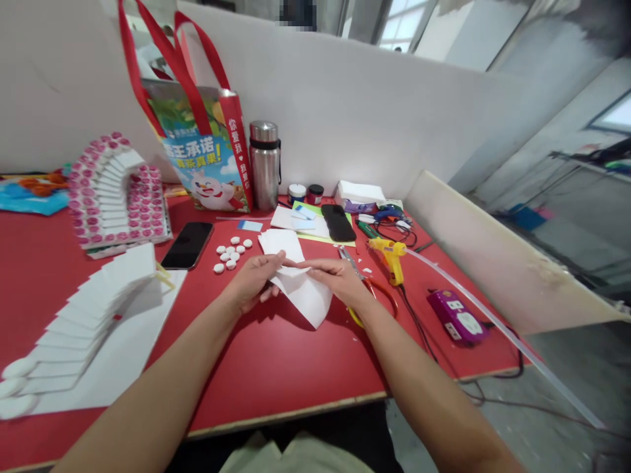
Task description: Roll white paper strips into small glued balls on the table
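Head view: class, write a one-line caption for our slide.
Left hand and right hand hold a white sheet at the red table, beside scissors, a yellow glue gun and white discs.

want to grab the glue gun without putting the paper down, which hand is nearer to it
Right. The right hand is just left of the yellow glue gun, pinching the white paper. The left hand grips the paper's other edge, farther away across the sheet.
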`<action>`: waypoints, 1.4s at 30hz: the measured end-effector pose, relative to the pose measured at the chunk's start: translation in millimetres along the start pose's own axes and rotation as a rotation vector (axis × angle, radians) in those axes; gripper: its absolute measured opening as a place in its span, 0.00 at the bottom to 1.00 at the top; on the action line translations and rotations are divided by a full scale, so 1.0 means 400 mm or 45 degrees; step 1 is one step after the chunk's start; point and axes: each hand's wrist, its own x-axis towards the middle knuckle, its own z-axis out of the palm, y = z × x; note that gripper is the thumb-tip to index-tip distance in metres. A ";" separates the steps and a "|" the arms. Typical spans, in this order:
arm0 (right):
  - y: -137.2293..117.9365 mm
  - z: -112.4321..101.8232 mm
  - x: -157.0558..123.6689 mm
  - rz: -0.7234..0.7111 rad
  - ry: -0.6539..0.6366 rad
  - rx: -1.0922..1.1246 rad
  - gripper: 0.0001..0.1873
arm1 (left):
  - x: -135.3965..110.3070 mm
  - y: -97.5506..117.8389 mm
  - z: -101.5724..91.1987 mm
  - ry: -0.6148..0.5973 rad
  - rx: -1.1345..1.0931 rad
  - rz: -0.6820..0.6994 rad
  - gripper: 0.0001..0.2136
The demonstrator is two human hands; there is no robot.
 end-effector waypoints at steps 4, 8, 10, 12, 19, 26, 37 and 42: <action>0.000 0.004 0.003 0.022 0.168 0.041 0.18 | 0.002 -0.005 0.008 -0.085 -0.100 0.038 0.26; -0.006 0.003 0.001 0.036 0.168 0.075 0.18 | 0.008 -0.014 0.005 -0.150 -0.094 0.096 0.22; -0.006 0.000 0.003 0.036 0.158 0.119 0.19 | 0.010 -0.017 0.003 -0.124 -0.087 0.131 0.21; -0.005 -0.003 0.006 0.033 0.162 0.180 0.20 | 0.011 -0.018 0.002 -0.101 -0.083 0.153 0.20; 0.006 -0.008 0.009 0.076 0.182 0.301 0.18 | 0.010 -0.014 -0.002 -0.065 -0.133 0.187 0.14; 0.014 -0.014 0.004 0.073 0.167 0.256 0.10 | 0.003 -0.003 0.002 -0.055 -0.131 0.159 0.13; 0.023 -0.004 0.007 0.083 0.172 0.250 0.11 | 0.000 -0.003 -0.004 -0.043 -0.082 0.165 0.15; 0.034 -0.005 0.011 0.067 0.164 0.218 0.10 | 0.002 -0.004 -0.008 -0.058 -0.094 0.178 0.15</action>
